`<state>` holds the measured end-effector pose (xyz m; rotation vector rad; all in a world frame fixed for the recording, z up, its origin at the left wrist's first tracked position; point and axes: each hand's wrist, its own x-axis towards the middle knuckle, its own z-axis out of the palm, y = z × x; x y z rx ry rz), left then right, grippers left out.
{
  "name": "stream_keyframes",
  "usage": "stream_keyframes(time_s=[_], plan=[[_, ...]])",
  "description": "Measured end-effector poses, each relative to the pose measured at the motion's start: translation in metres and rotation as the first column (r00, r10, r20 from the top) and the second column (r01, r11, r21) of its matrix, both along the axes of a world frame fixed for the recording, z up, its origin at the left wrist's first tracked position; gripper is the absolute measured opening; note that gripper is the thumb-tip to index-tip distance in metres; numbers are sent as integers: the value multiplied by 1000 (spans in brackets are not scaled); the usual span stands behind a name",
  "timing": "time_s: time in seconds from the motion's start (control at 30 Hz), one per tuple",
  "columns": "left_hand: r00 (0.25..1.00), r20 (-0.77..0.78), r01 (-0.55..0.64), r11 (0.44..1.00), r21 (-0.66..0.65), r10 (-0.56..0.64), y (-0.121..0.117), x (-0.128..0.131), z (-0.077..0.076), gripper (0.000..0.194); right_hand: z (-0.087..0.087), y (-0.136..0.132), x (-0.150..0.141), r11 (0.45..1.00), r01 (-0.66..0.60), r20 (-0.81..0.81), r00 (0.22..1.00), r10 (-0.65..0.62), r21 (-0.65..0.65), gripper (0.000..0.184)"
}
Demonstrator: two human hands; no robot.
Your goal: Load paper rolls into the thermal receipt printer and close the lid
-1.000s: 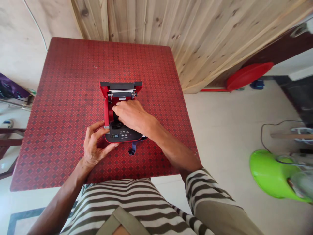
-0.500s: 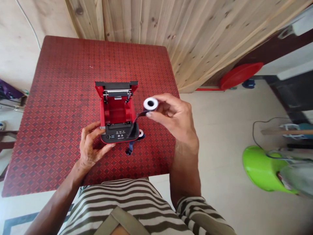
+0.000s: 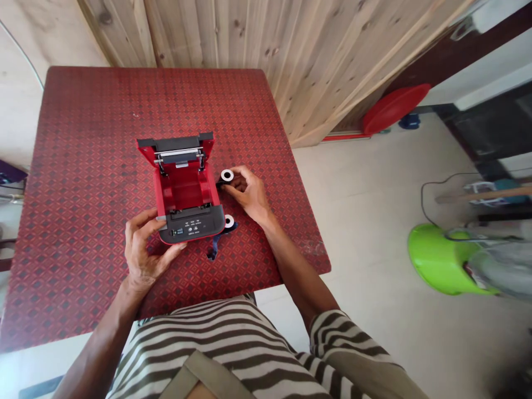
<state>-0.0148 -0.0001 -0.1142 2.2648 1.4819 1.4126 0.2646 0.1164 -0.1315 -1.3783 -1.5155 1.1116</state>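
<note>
My left hand point(image 3: 143, 246) grips the near left corner of a small red and black label printer point(image 3: 192, 223), thumb along its front edge. The printer's lid point(image 3: 177, 145) stands raised, and the red roll bay point(image 3: 187, 185) inside holds nothing. Beside the printer's right wall, my right hand point(image 3: 249, 194) pinches a paper roll point(image 3: 227, 175) with a white core end and a dark strip hanging from it. Partly hidden by the printer's front right corner, a second roll point(image 3: 229, 221) rests on the table, its dark blue strip trailing toward me.
The table point(image 3: 95, 166) has a red patterned cover. A wood-plank wall point(image 3: 249, 33) rises behind it. On the floor to the right are a bright green plastic item point(image 3: 436, 260), a dark cord point(image 3: 424, 194) and a red round object point(image 3: 394, 108).
My right hand has lowered the roll and moved it away from me, down beside the printer's right side. My left hand keeps its hold on the printer. The view has shifted a little.
</note>
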Motion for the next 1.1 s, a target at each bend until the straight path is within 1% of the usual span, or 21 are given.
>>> stream_keyframes(time_s=[0.03,0.1,0.13,0.17,0.2,0.23,0.27,0.33,0.37,0.43,0.57,0.63,0.67,0.73,0.8,0.83,0.9,0.97,1.03,1.07,1.1], plan=[[1000,3,-5,1000,-3,5,0,0,0,61,2,-2,3,1000,-12,-4,1000,12,-14,42],[1000,11,-16,1000,-2,16,1,0,-1,59,10,-11,12,1000,5,-1,1000,-5,-26,54],[1000,14,-18,1000,1,18,1,1,-1,59,15,-17,17,1000,26,14,1000,-26,-18,53],[1000,16,-17,1000,2,17,1,1,-1,60,21,-25,23,999,32,40,999,-32,-5,45],[1000,18,-14,1000,0,14,1,1,-1,60,27,-35,29,1000,15,74,997,-15,4,33],[1000,19,-10,1000,-5,10,1,1,-1,61,33,-45,34,1000,-30,110,993,29,4,20],[1000,19,-7,1000,-9,7,1,1,-1,61,38,-56,38,996,-94,138,986,95,-12,12],[1000,11,-5,1000,-16,5,1,0,-1,63,44,-74,39,979,-198,149,968,203,-52,13],[1000,2,-5,1000,-16,5,1,0,-1,63,44,-81,35,974,-222,143,963,227,-55,18],[1000,-15,-4,1000,-10,4,1,0,0,64,39,-90,24,976,-218,149,965,217,-11,24],[1000,-23,2,1000,10,-2,2,0,0,66,22,-94,3,979,-162,205,969,135,121,17],[1000,-22,5,1000,10,-5,2,0,1,67,24,-96,5,980,-152,219,968,120,131,16],[1000,-18,6,1000,9,-6,1,1,1,66,30,-98,11,981,-152,227,966,122,121,15],[1000,-5,3,1000,0,-3,1,2,1,65,52,-103,26,980,-173,240,960,146,94,18],[1000,12,2,1000,-2,-2,0,2,1,64,83,-104,39,964,-244,248,945,213,103,25],[1000,17,3,1000,-2,-3,0,3,1,64,99,-102,41,944,-297,260,932,253,145,29],[1000,19,6,1000,3,-6,0,3,1,64,127,-93,35,886,-404,354,882,311,228,35],[1000,15,7,1000,5,-7,-1,3,0,64,144,-77,13,831,-481,498,812,303,278,36],[1000,10,11,1000,2,-11,-2,3,0,63,150,-59,-18,782,-560,658,701,273,272,28],[1000,6,14,1000,0,-14,-2,3,-1,63,149,-51,-33,758,-609,734,622,274,233,24],[1000,1,15,1000,0,-15,-2,2,-1,63,147,-43,-48,743,-645,795,540,278,178,24]])
